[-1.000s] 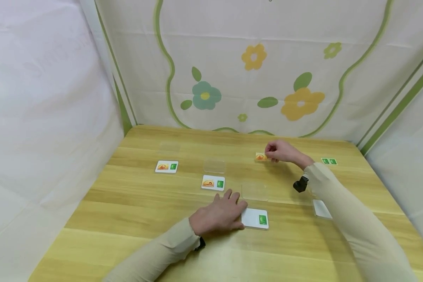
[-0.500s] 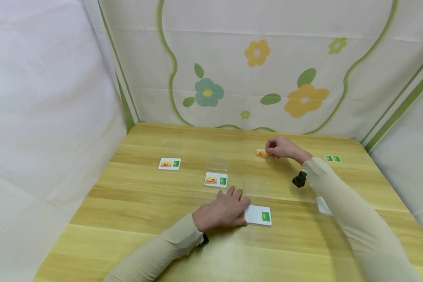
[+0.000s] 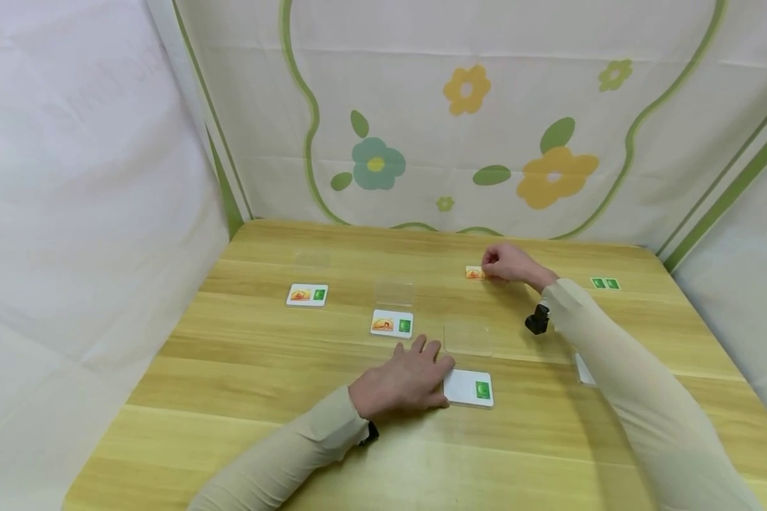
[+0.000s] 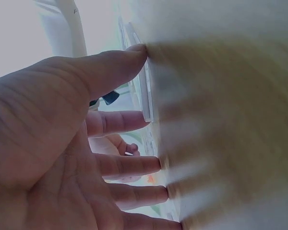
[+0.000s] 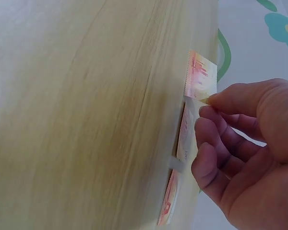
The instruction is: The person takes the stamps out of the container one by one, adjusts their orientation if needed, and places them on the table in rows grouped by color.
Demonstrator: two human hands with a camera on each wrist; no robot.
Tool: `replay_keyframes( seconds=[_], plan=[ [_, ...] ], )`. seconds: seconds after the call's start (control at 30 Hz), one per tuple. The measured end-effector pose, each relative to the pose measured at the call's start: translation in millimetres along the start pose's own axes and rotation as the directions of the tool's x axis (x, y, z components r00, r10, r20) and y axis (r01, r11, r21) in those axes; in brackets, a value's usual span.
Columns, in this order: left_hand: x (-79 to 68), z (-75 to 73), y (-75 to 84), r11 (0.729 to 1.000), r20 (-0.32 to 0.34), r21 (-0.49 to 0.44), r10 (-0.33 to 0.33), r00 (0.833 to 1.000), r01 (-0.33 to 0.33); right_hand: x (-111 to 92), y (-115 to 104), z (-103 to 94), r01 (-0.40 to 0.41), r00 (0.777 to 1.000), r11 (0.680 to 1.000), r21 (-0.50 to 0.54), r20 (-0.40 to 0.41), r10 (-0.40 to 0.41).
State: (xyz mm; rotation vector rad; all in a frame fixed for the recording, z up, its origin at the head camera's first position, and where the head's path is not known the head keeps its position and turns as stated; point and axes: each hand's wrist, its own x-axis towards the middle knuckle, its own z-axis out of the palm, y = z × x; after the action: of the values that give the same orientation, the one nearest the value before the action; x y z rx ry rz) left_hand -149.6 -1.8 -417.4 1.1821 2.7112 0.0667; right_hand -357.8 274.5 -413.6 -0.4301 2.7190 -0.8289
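Observation:
My right hand pinches an orange-and-white postage stamp between thumb and forefinger, near the table's back edge. Its perforated edge shows in the right wrist view, tilted up above the tabletop. Two more orange stamps, the nearer one and a lower one, lie beneath that hand. My left hand rests spread on the table, thumb and forefinger touching the left edge of a white card that carries one green stamp on its right. In the left wrist view the fingertips meet the table beside the card's edge.
Two white cards, the far left one and the middle one, each bear an orange and a green stamp. Clear plastic lids stand behind cards. A green stamp pair lies right; another white card is partly behind the sleeve.
The head view has shifted slightly. My right hand stays over the same spot, with the stamp still pinched; the left hand keeps its place at the card.

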Motion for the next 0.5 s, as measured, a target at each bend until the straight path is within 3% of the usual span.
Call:
replay_keyframes(
  seconds=[0.5],
  plan=[
    [-2.4, 2.8, 0.9, 1.000, -0.001, -0.005, -0.010, 1.000, 0.010, 11.2, 5.4, 8.3, -0.010, 1.000, 0.999, -0.054, -0.024, 0.009]
  ],
)
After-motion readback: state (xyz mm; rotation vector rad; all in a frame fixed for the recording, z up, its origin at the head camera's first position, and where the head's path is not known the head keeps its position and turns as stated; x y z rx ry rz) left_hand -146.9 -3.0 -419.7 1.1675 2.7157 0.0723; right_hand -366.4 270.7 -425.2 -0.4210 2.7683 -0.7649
